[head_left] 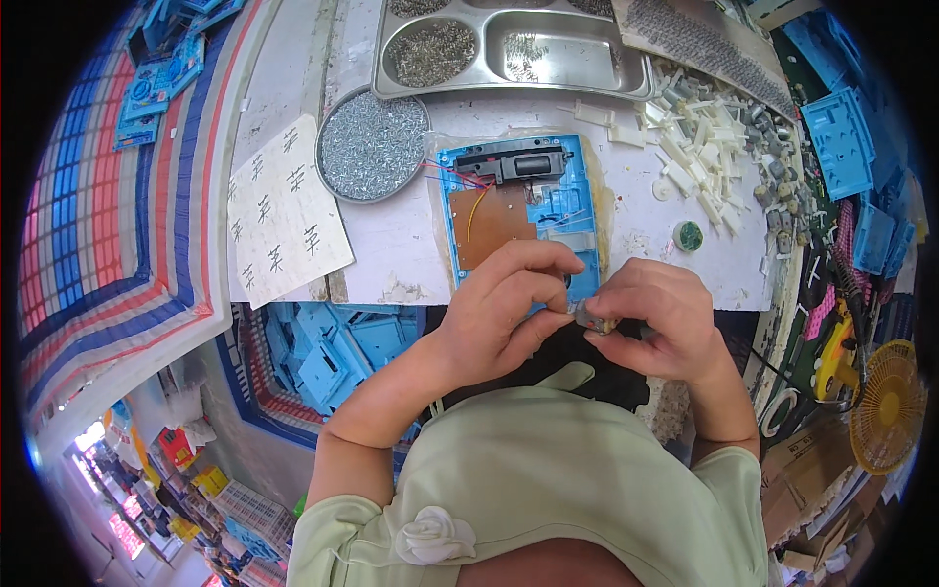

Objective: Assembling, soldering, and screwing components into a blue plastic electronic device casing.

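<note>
Right hand (653,315): pinched on small grey part (593,318). Left hand (494,308): fingertips beside it, hold unclear. Handwritten paper (284,217): left of grip, beyond hands.

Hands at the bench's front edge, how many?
2: left hand near mid-picture, fingertips close to a small grey part; right hand just right of it, pinching that part. Some fingers are partly hidden.

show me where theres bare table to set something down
Bare table: between paper and blue case, below the screw dish; another patch between the case and green disc. Crowded: upper right, with white parts and grey parts heaped; along the top, the steel tray.
</note>
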`<state>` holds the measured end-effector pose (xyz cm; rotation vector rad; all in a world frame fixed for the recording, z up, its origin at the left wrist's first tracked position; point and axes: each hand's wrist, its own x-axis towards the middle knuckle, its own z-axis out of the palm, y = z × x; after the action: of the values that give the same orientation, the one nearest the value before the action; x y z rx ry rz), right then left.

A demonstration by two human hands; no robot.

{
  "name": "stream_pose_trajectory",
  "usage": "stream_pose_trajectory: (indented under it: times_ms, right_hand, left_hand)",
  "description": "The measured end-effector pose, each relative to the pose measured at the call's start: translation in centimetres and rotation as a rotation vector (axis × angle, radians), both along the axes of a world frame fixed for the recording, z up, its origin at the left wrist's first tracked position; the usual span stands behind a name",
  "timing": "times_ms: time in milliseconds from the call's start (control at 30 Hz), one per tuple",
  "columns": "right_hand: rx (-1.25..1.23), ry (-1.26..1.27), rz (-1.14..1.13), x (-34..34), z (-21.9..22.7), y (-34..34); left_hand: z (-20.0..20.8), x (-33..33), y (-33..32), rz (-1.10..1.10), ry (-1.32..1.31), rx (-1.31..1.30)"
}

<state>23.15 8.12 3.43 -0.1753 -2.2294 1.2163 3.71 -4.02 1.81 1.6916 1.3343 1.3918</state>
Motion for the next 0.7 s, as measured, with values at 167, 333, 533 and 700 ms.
stream_pose_trajectory:
  times_ms: [167,333,533,700]
  right_hand:
    - [0.055,-0.066,-0.013,0.4,0.0,0.2]
    - [0.081,-0.079,-0.088,1.2,-0.7,0.6]
    - [0.161,-0.211,-0.273,2.3,-0.3,3.3]
    - [-0.051,-0.265,-0.369,0.2,-1.0,4.7]
  left_hand:
    - [-0.2,-0.1,-0.3,0.074,0.085,0.014]
    - [-0.6,-0.9,0.5,0.160,-0.055,-0.092]
    - [-0.4,-0.4,4.2,0.293,0.649,-0.018]
    - [-1.1,-0.7,3.1,0.212,0.704,0.054]
